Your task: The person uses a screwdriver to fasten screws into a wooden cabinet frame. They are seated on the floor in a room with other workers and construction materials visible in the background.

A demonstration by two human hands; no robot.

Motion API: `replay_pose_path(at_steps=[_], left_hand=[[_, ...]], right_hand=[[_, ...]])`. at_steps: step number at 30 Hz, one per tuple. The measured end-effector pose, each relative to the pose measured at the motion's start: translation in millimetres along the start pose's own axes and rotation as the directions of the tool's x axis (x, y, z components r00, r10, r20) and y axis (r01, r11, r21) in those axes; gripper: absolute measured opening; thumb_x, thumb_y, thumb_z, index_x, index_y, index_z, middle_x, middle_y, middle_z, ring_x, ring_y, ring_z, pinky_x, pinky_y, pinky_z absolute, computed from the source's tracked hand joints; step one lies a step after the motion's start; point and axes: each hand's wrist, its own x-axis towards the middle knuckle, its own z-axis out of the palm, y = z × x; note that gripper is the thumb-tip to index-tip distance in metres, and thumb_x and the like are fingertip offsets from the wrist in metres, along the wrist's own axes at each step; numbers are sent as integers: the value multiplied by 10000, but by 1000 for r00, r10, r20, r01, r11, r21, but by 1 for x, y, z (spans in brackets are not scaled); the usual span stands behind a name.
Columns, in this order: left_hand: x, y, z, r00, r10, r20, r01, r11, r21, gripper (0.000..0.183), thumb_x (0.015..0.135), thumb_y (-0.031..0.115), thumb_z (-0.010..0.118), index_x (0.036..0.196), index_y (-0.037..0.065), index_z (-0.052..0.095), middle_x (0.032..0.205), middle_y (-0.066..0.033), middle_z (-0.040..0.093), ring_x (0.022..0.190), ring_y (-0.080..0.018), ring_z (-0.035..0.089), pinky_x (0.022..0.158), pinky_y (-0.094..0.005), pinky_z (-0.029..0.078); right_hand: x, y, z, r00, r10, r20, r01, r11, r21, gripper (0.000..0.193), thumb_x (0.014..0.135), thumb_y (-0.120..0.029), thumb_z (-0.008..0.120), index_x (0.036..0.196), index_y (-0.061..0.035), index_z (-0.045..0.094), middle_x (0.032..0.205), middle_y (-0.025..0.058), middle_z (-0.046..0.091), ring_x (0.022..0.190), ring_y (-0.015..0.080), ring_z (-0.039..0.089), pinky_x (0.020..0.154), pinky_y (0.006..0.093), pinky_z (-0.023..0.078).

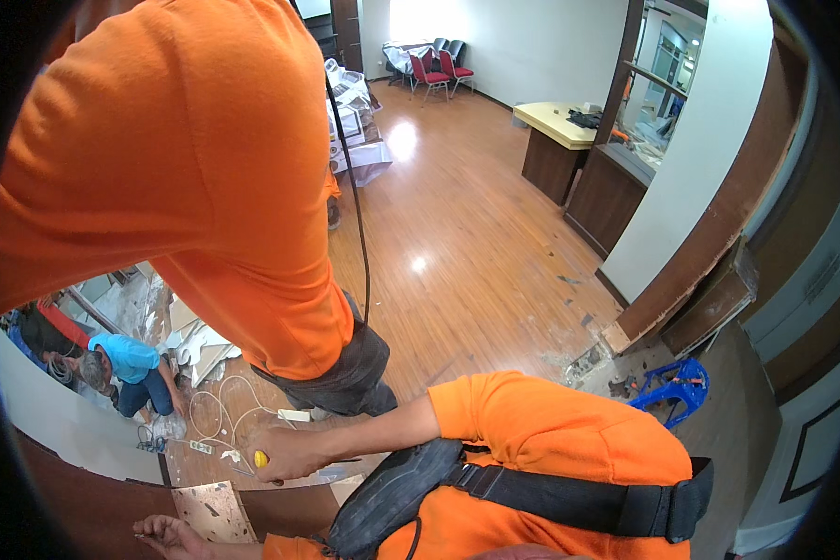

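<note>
My right hand (289,454), at the end of a bare forearm, is closed around a yellow-handled screwdriver (260,458). Only the yellow end of the handle shows by the thumb, and a thin dark shaft seems to come out past the wrist side. Lower down at the left, my left hand (171,538) has its fingers loosely bent and apart, with nothing seen in it. It is nearest to a pale, stained board (213,511) on a brown wooden surface (289,511). A dark pouch (397,485) on a black strap (569,499) hangs across my orange top.
A co-worker in an orange top (187,140) stands close at the left. Beyond crouches a person in blue (131,359), beside broken white panels (201,345). A white cable (217,431) loops on the floor. A blue plastic stool (672,392) and a desk (560,126) stand right.
</note>
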Motion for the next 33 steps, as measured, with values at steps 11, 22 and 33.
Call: replay_pose_path(at_steps=[11, 22, 33], left_hand=[[-77, -129, 107, 938, 68, -341, 257, 524, 812, 262, 968, 342, 484, 1011, 93, 558, 846, 15, 501, 747, -87, 462, 657, -234, 370], [-238, -143, 75, 769, 24, -639, 631, 135, 764, 293, 939, 227, 550, 1142, 19, 582, 1014, -81, 619, 870, -171, 609, 773, -301, 507], [-408, -129, 78, 277, -10, -961, 616, 769, 170, 321, 886, 265, 635, 1018, -28, 633, 918, -125, 657, 760, -182, 647, 670, -306, 556]], right_hand=[[-4, -18, -1, 978, -186, -92, 177, 979, -103, 224, 755, -203, 602, 792, 18, 602, 660, 165, 629, 582, 272, 612, 563, 385, 483], [-5, 32, 32, 948, 146, 284, -22, 917, -399, 241, 765, -308, 703, 897, -107, 682, 790, 99, 668, 707, 232, 628, 636, 382, 497], [-64, 132, 125, 527, 516, 675, -344, 856, -386, 150, 843, -180, 651, 845, -32, 632, 595, 13, 541, 494, 73, 491, 408, 216, 358]])
